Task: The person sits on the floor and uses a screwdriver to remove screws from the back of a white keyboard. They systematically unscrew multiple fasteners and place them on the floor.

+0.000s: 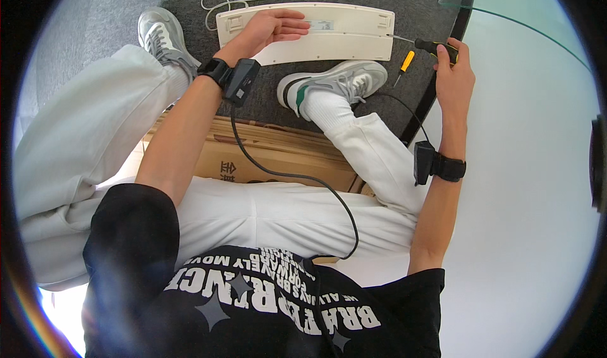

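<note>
A cream-white keyboard (pixel 354 17) lies face down on the dark carpet, its underside dotted with screw holes. My left hand (pixel 272 28) rests over its left half, fingers stretched out and holding nothing; whether the palm presses on it I cannot tell. At the right, my right hand (pixel 455 77) grips the black-and-yellow handle of a screwdriver (pixel 427 45). The screwdriver's thin shaft points left, its tip at the keyboard's right end. A smaller screwdriver (pixel 406 64) with a yellow handle lies on the carpet just below.
White cable (pixel 218 4) curls behind the keyboard's left end. My shoes (pixel 344 80) flank the near side. Cardboard (pixel 272 159) lies beneath my legs. Black cables run from the wrist devices (pixel 242 83). A glass edge (pixel 525 20) and a white surface (pixel 525 168) are at right.
</note>
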The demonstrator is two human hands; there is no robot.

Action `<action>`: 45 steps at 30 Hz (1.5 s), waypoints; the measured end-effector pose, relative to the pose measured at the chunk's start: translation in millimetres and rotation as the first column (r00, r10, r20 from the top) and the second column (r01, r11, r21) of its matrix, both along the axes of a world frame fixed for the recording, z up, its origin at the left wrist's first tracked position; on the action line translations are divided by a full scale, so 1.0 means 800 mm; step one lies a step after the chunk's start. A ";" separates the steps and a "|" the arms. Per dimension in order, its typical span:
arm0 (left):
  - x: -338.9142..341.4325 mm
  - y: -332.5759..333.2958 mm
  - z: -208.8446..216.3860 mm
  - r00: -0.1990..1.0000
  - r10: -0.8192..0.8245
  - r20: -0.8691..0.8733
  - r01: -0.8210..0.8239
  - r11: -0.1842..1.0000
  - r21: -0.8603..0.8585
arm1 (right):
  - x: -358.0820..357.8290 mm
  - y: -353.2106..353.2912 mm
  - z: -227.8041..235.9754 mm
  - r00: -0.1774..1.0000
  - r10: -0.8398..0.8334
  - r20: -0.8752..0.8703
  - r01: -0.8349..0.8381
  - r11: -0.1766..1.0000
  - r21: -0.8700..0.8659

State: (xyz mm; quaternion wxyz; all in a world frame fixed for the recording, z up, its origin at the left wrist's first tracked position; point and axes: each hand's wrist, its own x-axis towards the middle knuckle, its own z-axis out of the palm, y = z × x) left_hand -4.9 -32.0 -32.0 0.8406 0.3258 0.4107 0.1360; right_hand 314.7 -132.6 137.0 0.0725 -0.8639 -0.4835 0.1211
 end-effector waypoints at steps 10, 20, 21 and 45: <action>-0.003 0.001 -0.007 0.999 -0.018 0.031 0.018 1.000 0.004 | -0.002 -0.001 -0.008 0.999 -0.034 -0.021 0.034 0.999 -0.010; -0.003 0.001 -0.013 1.000 0.003 0.019 -0.003 1.000 -0.007 | 0.019 -0.001 -0.022 0.999 -0.007 -0.048 0.009 1.000 0.028; -0.002 0.001 -0.014 1.000 0.012 0.010 -0.012 1.000 -0.003 | 0.022 -0.003 -0.022 0.999 -0.010 -0.047 0.011 0.999 0.030; 0.004 0.001 -0.013 1.000 0.004 -0.025 -0.005 1.000 -0.007 | 0.031 0.046 -0.031 0.967 0.184 0.174 -0.157 0.975 -0.160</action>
